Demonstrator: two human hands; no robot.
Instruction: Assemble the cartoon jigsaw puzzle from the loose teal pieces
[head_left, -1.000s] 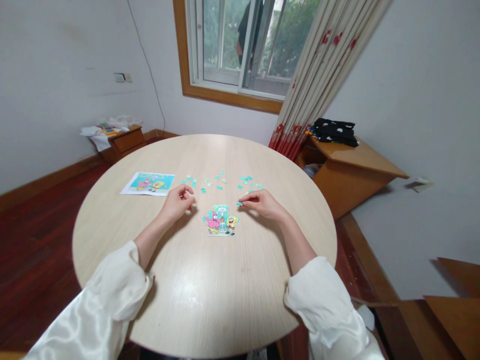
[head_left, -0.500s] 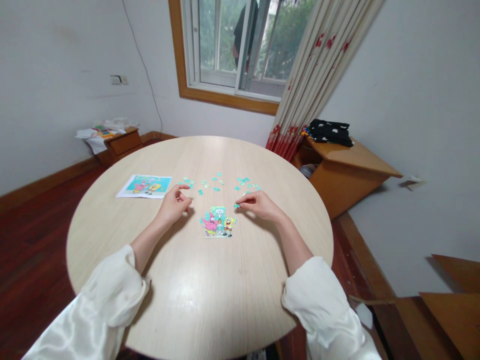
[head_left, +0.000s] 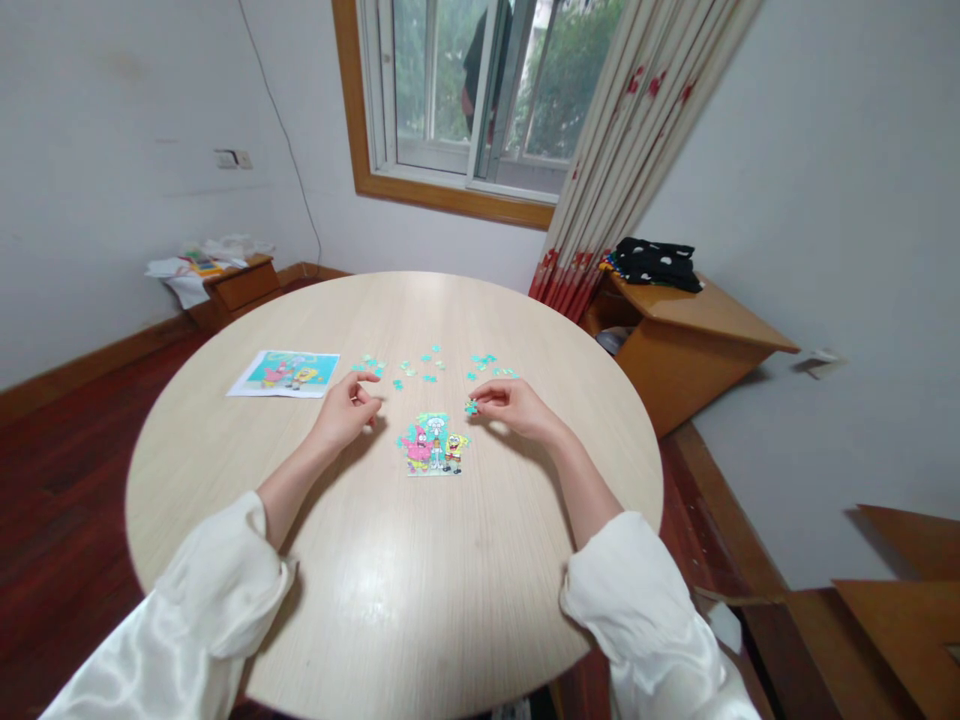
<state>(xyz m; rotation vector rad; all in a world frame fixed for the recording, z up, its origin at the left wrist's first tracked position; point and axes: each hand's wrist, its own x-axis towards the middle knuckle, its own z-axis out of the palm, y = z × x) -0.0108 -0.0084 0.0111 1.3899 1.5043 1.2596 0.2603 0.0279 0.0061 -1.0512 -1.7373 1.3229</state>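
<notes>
A small, partly built cartoon jigsaw [head_left: 434, 445] lies on the round wooden table [head_left: 390, 560]. My right hand [head_left: 512, 406] pinches a teal puzzle piece [head_left: 471, 406] just above and right of the jigsaw's top right corner. Left of the jigsaw rests my left hand [head_left: 344, 411], fingers curled loosely together; whether it holds anything I cannot make out. Several loose teal pieces [head_left: 429, 366] are scattered beyond both hands. A printed reference picture [head_left: 286, 372] lies further left on the table.
A low wooden cabinet [head_left: 679, 345] with dark spotted cloth [head_left: 655, 264] on it stands to the right, beside the curtain [head_left: 619, 150]. A small cabinet with papers [head_left: 221, 278] sits by the left wall. Brown cardboard [head_left: 892, 595] lies on the floor at right.
The view has shifted slightly. My right hand has lifted the teal piece a little, close to the jigsaw's top right corner. My left hand's fingers have curled in slightly.
</notes>
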